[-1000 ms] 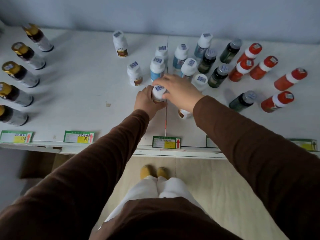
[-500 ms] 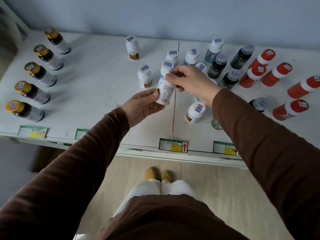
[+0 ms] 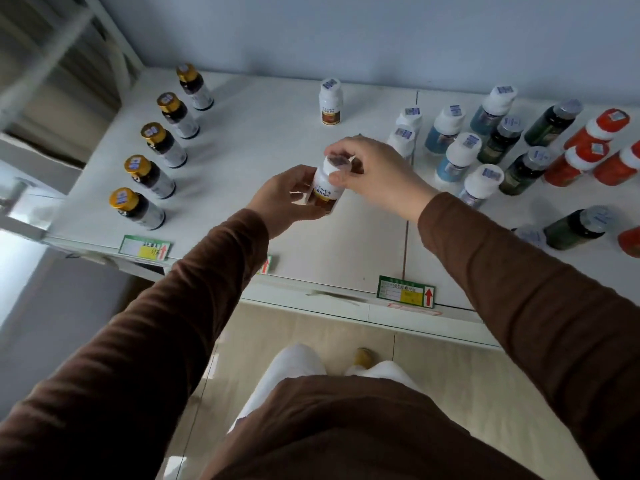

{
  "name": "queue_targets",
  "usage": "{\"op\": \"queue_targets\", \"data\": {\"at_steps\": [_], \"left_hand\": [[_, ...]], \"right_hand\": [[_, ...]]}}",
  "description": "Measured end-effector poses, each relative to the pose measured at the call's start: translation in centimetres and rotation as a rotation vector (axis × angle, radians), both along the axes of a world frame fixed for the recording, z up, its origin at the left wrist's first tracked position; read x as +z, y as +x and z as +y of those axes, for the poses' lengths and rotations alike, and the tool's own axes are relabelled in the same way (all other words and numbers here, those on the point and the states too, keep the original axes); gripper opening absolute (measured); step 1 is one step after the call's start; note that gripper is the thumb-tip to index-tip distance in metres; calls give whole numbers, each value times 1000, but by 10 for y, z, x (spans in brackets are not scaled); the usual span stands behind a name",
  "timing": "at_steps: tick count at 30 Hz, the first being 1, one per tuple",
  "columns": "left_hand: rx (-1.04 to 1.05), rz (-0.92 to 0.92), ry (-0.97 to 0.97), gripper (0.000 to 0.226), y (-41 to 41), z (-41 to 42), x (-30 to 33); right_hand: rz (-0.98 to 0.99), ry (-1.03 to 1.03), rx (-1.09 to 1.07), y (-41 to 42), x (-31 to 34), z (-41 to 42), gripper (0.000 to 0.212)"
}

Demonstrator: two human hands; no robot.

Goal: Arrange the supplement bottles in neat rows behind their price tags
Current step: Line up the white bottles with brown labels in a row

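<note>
Both hands hold one white bottle [image 3: 325, 190] with a brown label above the middle of the white shelf [image 3: 263, 147]. My left hand [image 3: 287, 199] cups its lower body; my right hand [image 3: 377, 171] pinches its cap from above. Another white brown-label bottle [image 3: 330, 102] stands alone near the back wall. Several gold-capped dark bottles [image 3: 152, 174] form a straight row at the left. Green price tags [image 3: 144, 247] [image 3: 406, 292] line the front edge; my left sleeve hides most of a third tag [image 3: 265, 265].
To the right stand several white-capped blue bottles [image 3: 457, 157], dark green bottles [image 3: 523, 171] and red bottles [image 3: 585, 150], loosely grouped. One green bottle [image 3: 575, 228] lies on its side at the far right. A seam [image 3: 406, 237] divides the shelf. Floor and my legs lie below.
The bottle has been lifted off the shelf and carried leftward, now held in both hands. The camera has swung left, bringing the gold-capped row closer to the centre.
</note>
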State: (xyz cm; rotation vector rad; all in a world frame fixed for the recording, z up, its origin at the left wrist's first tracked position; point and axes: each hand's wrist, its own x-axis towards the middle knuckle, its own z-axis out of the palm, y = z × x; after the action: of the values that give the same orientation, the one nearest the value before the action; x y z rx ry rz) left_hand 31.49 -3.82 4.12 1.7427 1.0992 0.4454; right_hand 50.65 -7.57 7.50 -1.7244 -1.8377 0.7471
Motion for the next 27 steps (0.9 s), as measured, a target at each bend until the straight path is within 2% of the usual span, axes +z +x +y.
{"op": "queue_targets", "data": {"at_steps": [3,6,10,14,27], "left_hand": [[-62,174,102,57,-49,25,5],[-96,347,306,49,-92,48,1],[-164,467,446,44,-131,71,-15],[-208,484,508,44,-154,82,-30],[-304,464,447,43,-165,100,-45]], "right_hand": [[-39,4,15,-40,-6,8,35],[-91,-12,38,-81,-12,17,39],[-176,-63,22,-129,-22,21,41],[-233,-103,-21,-161,-34,17,40],[-298,-159,-34,-189,-41,11,39]]}}
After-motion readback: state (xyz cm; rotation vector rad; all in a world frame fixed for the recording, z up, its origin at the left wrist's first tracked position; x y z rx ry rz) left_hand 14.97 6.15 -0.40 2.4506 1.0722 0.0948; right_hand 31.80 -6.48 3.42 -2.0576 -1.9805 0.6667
